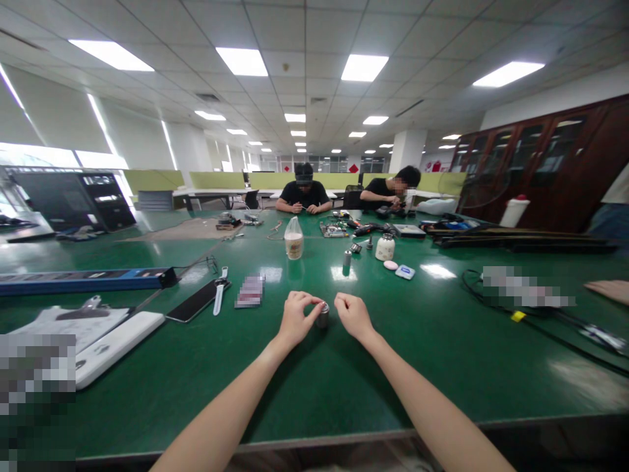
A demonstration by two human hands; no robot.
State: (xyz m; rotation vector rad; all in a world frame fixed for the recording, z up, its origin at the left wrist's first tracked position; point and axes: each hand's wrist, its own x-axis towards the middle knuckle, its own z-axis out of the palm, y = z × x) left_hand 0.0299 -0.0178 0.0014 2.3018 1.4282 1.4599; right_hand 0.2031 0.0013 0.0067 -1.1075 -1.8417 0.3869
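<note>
A small grey metal cylinder [323,318] stands upright on the green table in front of me. My left hand [296,318] is closed in a pinch at its upper left edge, thumb and forefinger touching the rim. To the right of the cylinder, apart from it, my right hand [354,317] is closed with its fingers curled in. Whatever those right fingers hold, if anything, is hidden. Farther off stands a second, similar metal cylinder [346,259]. Beyond it to the right are a white patterned jar [384,247], a pink round lid [390,265] and a small clear-and-blue case [405,271].
A bagged cup [293,244] stands ahead. On the left lie a phone [192,301], a white watch [219,292], a white bar [118,347] and a blue power strip [88,280]. Cables [540,332] run at right. Two people sit across the table; another person's hand [609,290] rests far right.
</note>
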